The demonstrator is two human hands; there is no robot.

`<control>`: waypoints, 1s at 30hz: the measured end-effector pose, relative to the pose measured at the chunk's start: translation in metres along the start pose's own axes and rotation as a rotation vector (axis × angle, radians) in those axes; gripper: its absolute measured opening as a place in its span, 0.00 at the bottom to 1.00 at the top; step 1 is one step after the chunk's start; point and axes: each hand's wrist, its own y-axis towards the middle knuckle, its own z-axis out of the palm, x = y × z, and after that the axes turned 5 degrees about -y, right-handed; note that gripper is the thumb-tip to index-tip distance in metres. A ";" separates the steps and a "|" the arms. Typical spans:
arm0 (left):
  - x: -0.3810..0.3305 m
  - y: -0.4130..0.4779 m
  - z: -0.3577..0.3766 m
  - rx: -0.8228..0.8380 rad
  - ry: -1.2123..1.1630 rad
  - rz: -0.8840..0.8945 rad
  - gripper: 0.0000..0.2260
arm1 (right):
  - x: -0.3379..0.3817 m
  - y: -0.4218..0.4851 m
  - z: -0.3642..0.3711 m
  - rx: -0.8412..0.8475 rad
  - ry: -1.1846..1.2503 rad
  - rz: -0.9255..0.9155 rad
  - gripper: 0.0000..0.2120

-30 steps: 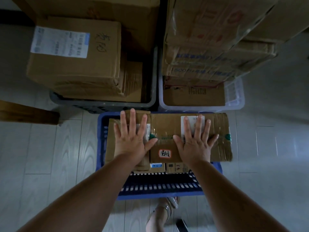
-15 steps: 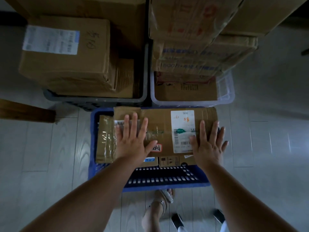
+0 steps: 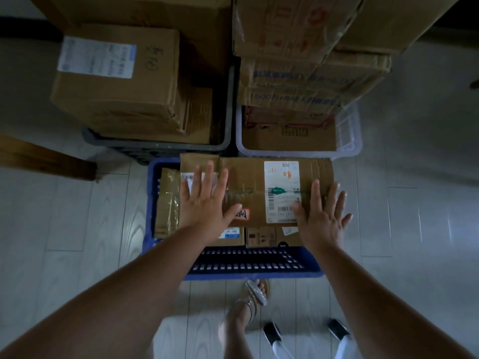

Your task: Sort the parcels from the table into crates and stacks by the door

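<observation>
A flat brown cardboard parcel (image 3: 248,177) with a white shipping label lies on top of other parcels in a blue crate (image 3: 248,265) on the floor. My left hand (image 3: 204,200) rests flat, fingers spread, on the parcel's left part. My right hand (image 3: 321,213) is flat with fingers apart over the parcel's right near corner. A taped smaller parcel (image 3: 167,200) sits at the crate's left side. Smaller boxes (image 3: 260,237) show under the flat parcel's near edge.
Behind the blue crate stand a dark grey crate (image 3: 158,146) with large cartons (image 3: 116,84) and a clear crate (image 3: 347,141) with stacked cartons (image 3: 305,73). A wooden table leg (image 3: 46,159) juts in at left. My sandalled foot (image 3: 248,304) and another person's shoes (image 3: 272,332) are near the crate.
My right hand has slid from the parcel's middle to its right near corner, uncovering the white label. My left hand stays flat on the left part. The view has pulled back slightly.
</observation>
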 end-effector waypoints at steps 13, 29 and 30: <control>0.026 -0.054 0.027 0.019 -0.044 -0.076 0.36 | 0.064 -0.039 0.048 -0.005 -0.251 -0.286 0.29; 0.047 -0.082 -0.034 0.094 -0.161 0.061 0.32 | 0.094 -0.087 0.013 0.005 -0.055 -0.245 0.31; 0.048 -0.088 -0.040 0.080 -0.190 0.056 0.32 | 0.100 -0.097 0.012 -0.013 -0.036 -0.243 0.31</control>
